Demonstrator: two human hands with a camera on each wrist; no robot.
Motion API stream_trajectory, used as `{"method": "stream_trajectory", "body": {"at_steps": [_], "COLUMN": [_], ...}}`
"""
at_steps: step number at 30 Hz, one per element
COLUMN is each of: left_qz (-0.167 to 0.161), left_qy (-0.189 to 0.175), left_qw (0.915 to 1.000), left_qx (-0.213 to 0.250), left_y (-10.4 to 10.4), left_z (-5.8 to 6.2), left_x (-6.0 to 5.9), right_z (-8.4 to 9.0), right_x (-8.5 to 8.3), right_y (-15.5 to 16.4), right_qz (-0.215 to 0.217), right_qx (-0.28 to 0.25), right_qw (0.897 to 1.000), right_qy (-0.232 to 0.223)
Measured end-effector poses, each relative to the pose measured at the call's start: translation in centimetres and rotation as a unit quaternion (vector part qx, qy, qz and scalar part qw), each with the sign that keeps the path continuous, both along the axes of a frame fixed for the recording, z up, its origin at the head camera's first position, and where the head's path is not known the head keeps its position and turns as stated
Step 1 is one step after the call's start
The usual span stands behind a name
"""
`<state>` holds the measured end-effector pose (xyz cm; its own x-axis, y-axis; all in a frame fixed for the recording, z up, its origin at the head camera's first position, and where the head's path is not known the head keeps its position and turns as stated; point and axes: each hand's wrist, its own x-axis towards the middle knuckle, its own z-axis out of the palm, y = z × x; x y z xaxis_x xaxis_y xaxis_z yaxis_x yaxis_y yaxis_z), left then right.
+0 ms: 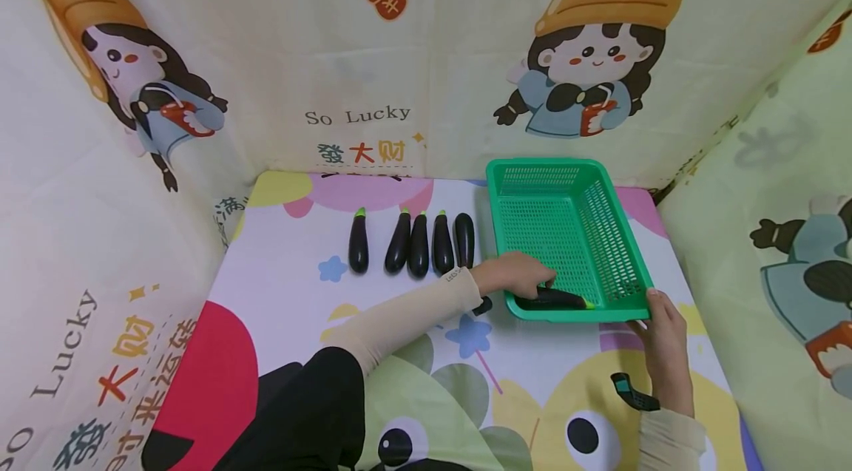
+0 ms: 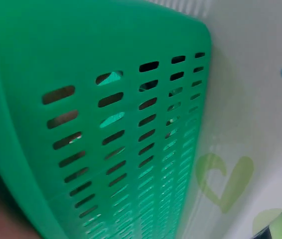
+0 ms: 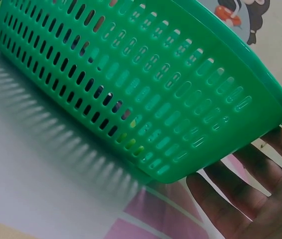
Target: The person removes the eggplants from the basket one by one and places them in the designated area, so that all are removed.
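Observation:
My left hand point(image 1: 519, 273) reaches over the near left part of a green plastic basket point(image 1: 539, 223) and holds an eggplant point(image 1: 558, 299) by its left end. That dark eggplant lies along the basket's near wall, its green tip pointing right; the fingertips around it are partly hidden. With my right hand point(image 1: 668, 338) I grip the basket's near right corner at the rim. In the right wrist view, the right hand's fingers point(image 3: 240, 186) are against the outside of that corner. Only the slotted wall point(image 2: 131, 124) fills the left wrist view.
Left of the basket, several eggplants point(image 1: 418, 245) lie side by side in a row, with one eggplant point(image 1: 358, 242) a little apart at the left. A patterned cloth covers the table point(image 1: 279, 323). Printed fabric walls point(image 1: 452, 72) stand behind and at both sides.

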<state>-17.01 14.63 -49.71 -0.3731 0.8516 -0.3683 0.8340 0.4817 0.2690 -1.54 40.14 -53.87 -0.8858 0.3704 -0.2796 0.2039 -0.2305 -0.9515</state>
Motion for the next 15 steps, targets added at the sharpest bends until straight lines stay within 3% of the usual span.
{"method": "stream_trajectory", "body": {"at_steps": [8, 15], "left_qz": [-0.031, -0.050], "left_qy": [0.022, 0.042], "left_qw": [0.9993, 0.9945], "left_qx": [0.004, 0.082], "left_y": [-0.15, -0.82], "left_z": [-0.19, -0.18], "left_x": [0.11, 0.39], "right_z": [-0.12, -0.07], "right_x": [-0.11, -0.11], "right_y": [-0.11, -0.10], "right_qz": [-0.008, -0.006], "right_qx": [-0.016, -0.008], "right_qw": [1.000, 1.000], "right_qy": [-0.004, -0.003]}}
